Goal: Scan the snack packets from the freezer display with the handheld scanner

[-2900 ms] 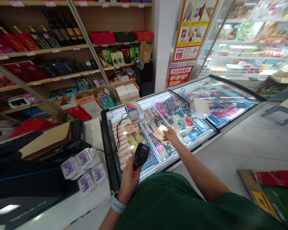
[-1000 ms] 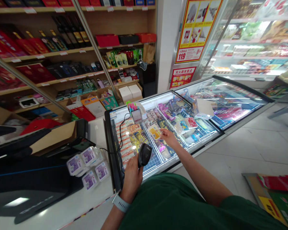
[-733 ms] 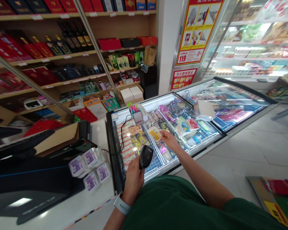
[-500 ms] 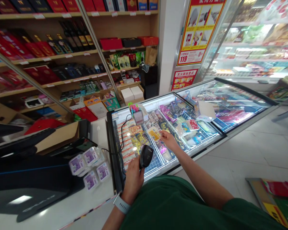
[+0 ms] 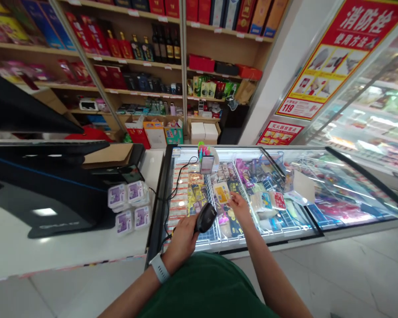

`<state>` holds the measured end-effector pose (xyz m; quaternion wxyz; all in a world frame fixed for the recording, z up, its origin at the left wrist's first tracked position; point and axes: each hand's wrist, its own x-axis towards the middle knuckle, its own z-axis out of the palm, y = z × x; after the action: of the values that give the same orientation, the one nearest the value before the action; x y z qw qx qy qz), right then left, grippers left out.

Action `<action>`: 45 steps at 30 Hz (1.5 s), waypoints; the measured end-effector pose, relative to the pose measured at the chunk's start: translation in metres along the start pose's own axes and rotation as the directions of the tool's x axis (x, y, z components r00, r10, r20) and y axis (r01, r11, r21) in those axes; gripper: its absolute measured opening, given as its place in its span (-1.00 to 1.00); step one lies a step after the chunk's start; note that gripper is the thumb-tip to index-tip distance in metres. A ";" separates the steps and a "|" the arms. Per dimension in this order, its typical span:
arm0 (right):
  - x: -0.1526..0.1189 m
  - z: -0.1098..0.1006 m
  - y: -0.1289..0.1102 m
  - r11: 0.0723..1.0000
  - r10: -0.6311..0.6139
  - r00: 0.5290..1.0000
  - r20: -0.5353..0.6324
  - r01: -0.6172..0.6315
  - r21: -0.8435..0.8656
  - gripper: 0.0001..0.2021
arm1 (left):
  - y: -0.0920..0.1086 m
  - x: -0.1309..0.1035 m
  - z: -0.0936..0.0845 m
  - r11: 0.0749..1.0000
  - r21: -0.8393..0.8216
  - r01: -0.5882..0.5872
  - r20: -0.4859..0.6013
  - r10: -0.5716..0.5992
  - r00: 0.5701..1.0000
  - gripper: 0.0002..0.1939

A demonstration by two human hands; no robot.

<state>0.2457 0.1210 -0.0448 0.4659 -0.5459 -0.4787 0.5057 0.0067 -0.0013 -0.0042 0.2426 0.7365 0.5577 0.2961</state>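
Shelves (image 5: 215,48) are swinging squarely into view; the pack (image 5: 221,192) is staying over the freezer (image 5: 295,240), so mostly the viewpoint seems to be shifting. The right hand (image 5: 240,208) is reaching forward, pinching the pack's edge; the left (image 5: 183,238) is gripping the scanner (image 5: 207,217) (tubs (image 5: 135,191) are sitting nearby).

The scanner (image 5: 206,217) and pack (image 5: 221,193) look plastic — freezer lid (image 5: 358,190) glossy glass (shelving (image 5: 219,48) wood-like).
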 end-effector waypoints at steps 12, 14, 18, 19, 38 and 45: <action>-0.001 0.010 -0.003 1.000 0.019 1.000 0.010 -0.019 0.000 -0.51 | 0.002 -0.002 -0.005 0.999 -0.008 0.037 -0.015 -0.037 0.999 -0.48; -0.001 0.010 -0.003 1.000 0.026 1.000 0.010 -0.026 0.000 -0.50 | 0.001 -0.001 -0.005 0.999 -0.008 0.039 -0.015 -0.039 0.999 -0.48; 0.000 0.011 -0.002 0.999 0.033 0.999 0.008 -0.034 0.002 -0.51 | 0.001 -0.001 -0.005 0.999 -0.015 0.048 0.000 -0.048 0.999 -0.48; 0.001 0.011 -0.001 1.000 0.030 0.999 0.012 -0.030 0.001 -0.52 | 0.001 0.000 -0.005 0.999 -0.019 0.048 0.005 -0.048 0.999 -0.48; 0.006 0.008 0.011 0.999 0.033 0.999 0.029 -0.032 -0.027 -0.48 | -0.001 0.003 -0.003 0.998 -0.046 0.048 0.001 -0.048 0.999 -0.52; 0.005 0.009 0.012 0.998 0.032 0.999 0.012 -0.031 -0.051 -0.46 | -0.002 0.004 -0.002 0.998 -0.035 0.052 0.003 -0.052 0.999 -0.52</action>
<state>0.2379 0.1252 -0.0579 0.4409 -0.5618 -0.4856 0.5042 0.0050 0.0026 -0.0036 0.2639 0.7176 0.5711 0.2987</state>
